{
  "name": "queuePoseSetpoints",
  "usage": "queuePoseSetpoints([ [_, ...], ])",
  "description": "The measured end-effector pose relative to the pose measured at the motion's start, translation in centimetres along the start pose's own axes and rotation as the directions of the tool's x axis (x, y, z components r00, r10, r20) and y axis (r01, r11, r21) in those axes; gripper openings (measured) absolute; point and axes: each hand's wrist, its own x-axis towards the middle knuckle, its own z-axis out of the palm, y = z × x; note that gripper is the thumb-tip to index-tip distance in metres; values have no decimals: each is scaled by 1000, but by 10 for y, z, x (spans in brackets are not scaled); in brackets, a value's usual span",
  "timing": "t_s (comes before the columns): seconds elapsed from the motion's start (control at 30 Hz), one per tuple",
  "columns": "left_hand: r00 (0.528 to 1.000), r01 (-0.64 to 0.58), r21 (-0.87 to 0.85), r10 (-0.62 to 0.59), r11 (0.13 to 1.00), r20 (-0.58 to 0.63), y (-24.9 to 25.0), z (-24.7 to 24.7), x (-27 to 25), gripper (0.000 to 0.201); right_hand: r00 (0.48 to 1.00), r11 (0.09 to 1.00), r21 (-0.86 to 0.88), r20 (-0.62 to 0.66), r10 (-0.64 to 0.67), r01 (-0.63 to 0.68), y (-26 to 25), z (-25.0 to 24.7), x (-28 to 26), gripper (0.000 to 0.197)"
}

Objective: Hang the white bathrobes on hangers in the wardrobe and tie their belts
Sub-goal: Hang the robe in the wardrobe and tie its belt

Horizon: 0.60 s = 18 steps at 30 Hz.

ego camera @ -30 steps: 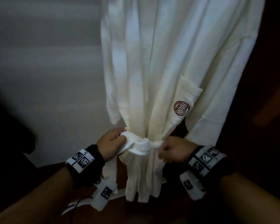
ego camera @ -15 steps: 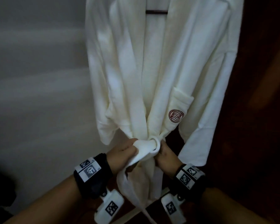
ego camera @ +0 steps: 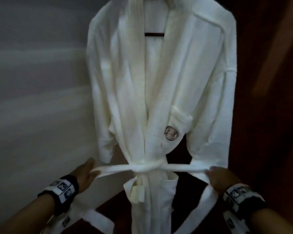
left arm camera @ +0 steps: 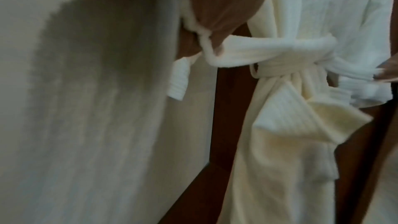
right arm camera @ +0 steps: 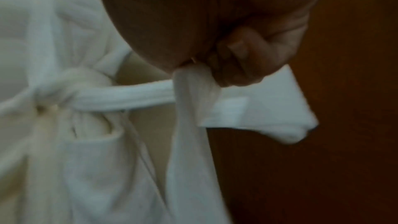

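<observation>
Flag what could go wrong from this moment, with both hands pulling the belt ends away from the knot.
1. The left hand and right hand pull the belt sideways; uneven pull could swing the bathrobe or tilt its hanger.
2. The knot looks like a single wrap, so it may loosen on release.
3. The belt tails may hang uneven.

between and above the hands hangs a plain white bathrobe, its belt the same white, ribbed in the wrist views. its chest pocket bears a round emblem of dark red wavy lines. the hanger bar is dark. black wristbands carry white tags with black square patterns. beyond the left hand, a pale grey wall; beyond the right hand, dark reddish-brown wood.
</observation>
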Motion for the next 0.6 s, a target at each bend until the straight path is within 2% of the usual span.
queuePoseSetpoints([
  [0.07,995,81,73,-85,994,58,-16,18,7,53,995,1000,-7,97,3,-3,-1,6,-6,61],
  [0.1,993,62,76,-69,995,92,-11,26,10,53,993,1000,16,116,12,-14,-7,7,-8,61],
  [0.13,992,14,66,-22,998,124,-6,33,15,49,993,998,50,111,30,-36,-21,0,-12,52],
  [0.2,988,-137,54,132,989,83,19,24,22,33,1000,989,148,13,-12,10,-42,-19,-10,33],
  [0.23,976,-216,47,217,975,-3,35,10,25,29,994,978,191,-87,-67,83,-53,-37,-10,31],
  [0.27,946,-303,28,304,952,-115,51,-7,30,28,967,958,230,-225,-121,173,-65,-61,-13,31],
  [0.3,900,-378,16,371,926,-230,71,-30,34,26,901,917,266,-397,-175,296,-76,-88,-15,32],
  [0.33,832,-458,22,437,889,-341,92,-58,39,23,801,873,258,-559,-214,414,-89,-123,-20,33],
  [0.37,759,-512,45,476,858,-444,113,-87,44,20,677,834,207,-695,-242,511,-99,-158,-22,35],
  [0.4,659,-564,92,514,821,-548,134,-119,50,19,564,819,142,-788,-247,556,-110,-193,-24,39],
  [0.47,465,-585,187,516,789,-720,175,-186,61,30,386,844,1,-890,-244,537,-127,-255,-17,49],
  [0.5,406,-560,208,484,802,-775,194,-219,66,43,329,874,-54,-914,-238,483,-134,-284,-11,55],
  [0.53,378,-528,216,455,821,-806,210,-248,72,56,312,907,-78,-924,-221,413,-141,-310,-4,62],
  [0.6,404,-473,200,413,858,-816,240,-296,84,77,362,952,-70,-914,-181,298,-149,-350,16,75],
])
